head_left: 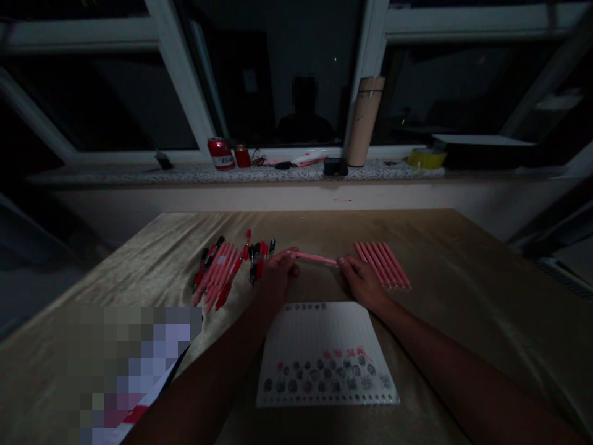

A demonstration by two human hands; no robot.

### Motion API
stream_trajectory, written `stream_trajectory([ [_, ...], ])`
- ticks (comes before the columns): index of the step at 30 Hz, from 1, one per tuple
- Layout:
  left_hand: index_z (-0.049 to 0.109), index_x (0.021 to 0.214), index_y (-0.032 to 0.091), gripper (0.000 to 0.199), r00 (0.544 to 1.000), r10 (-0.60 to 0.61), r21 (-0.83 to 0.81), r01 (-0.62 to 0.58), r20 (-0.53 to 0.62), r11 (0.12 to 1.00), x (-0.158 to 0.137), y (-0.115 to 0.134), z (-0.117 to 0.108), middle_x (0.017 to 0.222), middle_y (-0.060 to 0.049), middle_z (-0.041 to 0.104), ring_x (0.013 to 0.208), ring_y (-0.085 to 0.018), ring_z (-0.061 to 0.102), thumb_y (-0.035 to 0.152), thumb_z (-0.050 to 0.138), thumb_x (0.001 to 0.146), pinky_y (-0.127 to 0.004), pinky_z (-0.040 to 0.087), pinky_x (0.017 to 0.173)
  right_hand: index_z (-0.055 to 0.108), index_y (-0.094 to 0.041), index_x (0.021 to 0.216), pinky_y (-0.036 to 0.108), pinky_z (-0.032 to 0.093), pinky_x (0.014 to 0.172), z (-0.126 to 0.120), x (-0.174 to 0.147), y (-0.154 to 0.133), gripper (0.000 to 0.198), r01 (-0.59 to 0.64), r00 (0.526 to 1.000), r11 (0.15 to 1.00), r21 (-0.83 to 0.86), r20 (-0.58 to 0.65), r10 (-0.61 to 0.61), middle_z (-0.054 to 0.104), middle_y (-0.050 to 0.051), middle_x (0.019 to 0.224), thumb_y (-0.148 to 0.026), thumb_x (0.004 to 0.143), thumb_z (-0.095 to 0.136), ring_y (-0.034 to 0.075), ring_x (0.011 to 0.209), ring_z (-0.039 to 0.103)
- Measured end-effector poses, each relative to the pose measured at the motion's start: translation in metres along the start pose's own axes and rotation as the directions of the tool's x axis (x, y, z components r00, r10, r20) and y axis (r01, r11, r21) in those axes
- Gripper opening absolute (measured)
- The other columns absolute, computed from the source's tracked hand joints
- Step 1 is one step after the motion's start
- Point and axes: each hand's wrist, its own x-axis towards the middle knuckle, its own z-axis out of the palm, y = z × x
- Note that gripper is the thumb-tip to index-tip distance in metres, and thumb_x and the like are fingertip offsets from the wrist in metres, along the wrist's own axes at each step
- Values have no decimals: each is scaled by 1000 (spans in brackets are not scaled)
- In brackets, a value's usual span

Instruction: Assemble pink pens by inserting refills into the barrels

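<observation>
A slim pink pen [317, 258] spans the gap between my two hands, above the table cloth. My left hand [279, 272] pinches its left end, and the fingertips of my right hand [359, 276] close on the other end. Right beside my right hand lies a neat row of several pink pens [382, 266]. Left of my left hand is a loose pile of pink pens [220, 272] mixed with red and black ones. A smaller group of red and black pens [259, 254] lies close to my left hand, partly hidden by it. Below my hands rests a lined notepad sheet [319, 327] with dark and red scribbled marks.
A gold cloth covers the table [463, 321]. A blurred-out item [157, 352] lies at the lower left. On the granite windowsill [185, 175] stand a red can [221, 153], a small red jar [242, 156], a tall tan bottle [365, 120] and a yellow tape roll [425, 159].
</observation>
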Motion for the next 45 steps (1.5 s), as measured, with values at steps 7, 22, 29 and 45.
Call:
stream_trajectory([
  [7, 65, 86, 13, 29, 1000, -27, -166, 24, -15, 986, -1, 6, 4, 67, 0, 62, 48, -5, 48, 36, 69, 68, -19, 38, 48, 53, -20, 76, 24, 35, 54, 3, 0, -1, 29, 37, 996, 993, 115, -87, -27, 47, -3, 63, -45, 88, 45, 13, 59, 45],
  [22, 63, 73, 13, 27, 1000, -19, -130, 18, -7, 991, -3, 8, 7, 62, 1, 59, 47, -5, 47, 39, 67, 71, -19, 37, 47, 55, -20, 85, 24, 38, 54, 4, 0, -5, 26, 34, 993, 995, 96, -113, -23, 55, 1, 72, -44, 87, 46, 14, 63, 50],
  [29, 67, 81, 13, 28, 998, -31, 6, 30, 50, 1000, -5, 5, 4, 53, 2, 54, 49, -7, 48, 39, 66, 71, -18, 36, 49, 51, -20, 66, 23, 34, 48, -1, 0, -5, 39, -26, 989, 983, 183, -141, 52, 48, -3, 54, -51, 88, 42, 11, 49, 44],
  [45, 64, 78, 12, 28, 994, -74, -140, 85, 82, 986, -5, 9, 10, 71, -5, 68, 48, -8, 54, 40, 65, 72, -21, 41, 48, 52, -20, 72, 21, 30, 40, 2, 0, -12, 32, -53, 989, 932, 357, -112, 99, 45, -5, 53, -50, 83, 52, 9, 43, 39],
])
